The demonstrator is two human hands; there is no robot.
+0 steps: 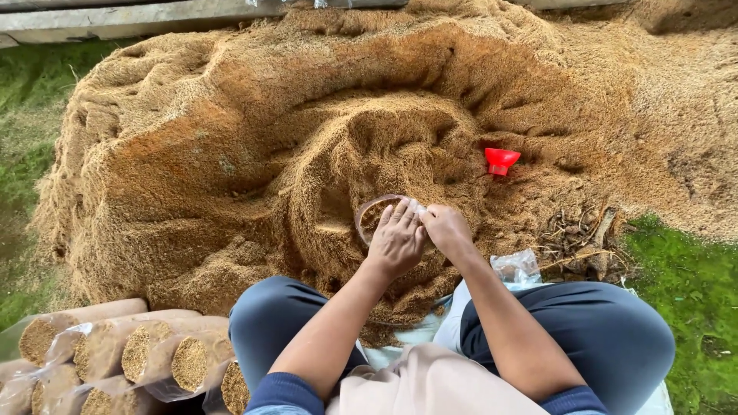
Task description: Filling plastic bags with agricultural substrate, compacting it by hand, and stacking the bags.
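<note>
From the head camera, looking down past two knees in dark blue trousers, a large mound of sawdust (231,177) fills most of the view, brown and fibrous, with a hollow scooped out of its near side. Both hands meet in that hollow. The left hand (397,240) lies palm down with fingers spread flat over the open mouth of a clear plastic bag (375,211), whose round rim shows just beyond the fingertips with sawdust inside. The right hand (447,229) sits just beside it, touching it, fingers curled on the bag's edge on the right; how firmly it grips I cannot tell.

A small red funnel (500,161) rests on the sawdust, beyond and to the right of the hands, apart from them. A crumpled bit of clear plastic (516,267) lies near the right forearm, beside a patch of dry twigs (578,234).

At lower left, next to the left knee, a stack of filled bags (115,350) lies on its side, each a packed cylinder of sawdust in clear plastic, round ends facing the camera. Green grass (692,292) borders the mound on the right and left.
</note>
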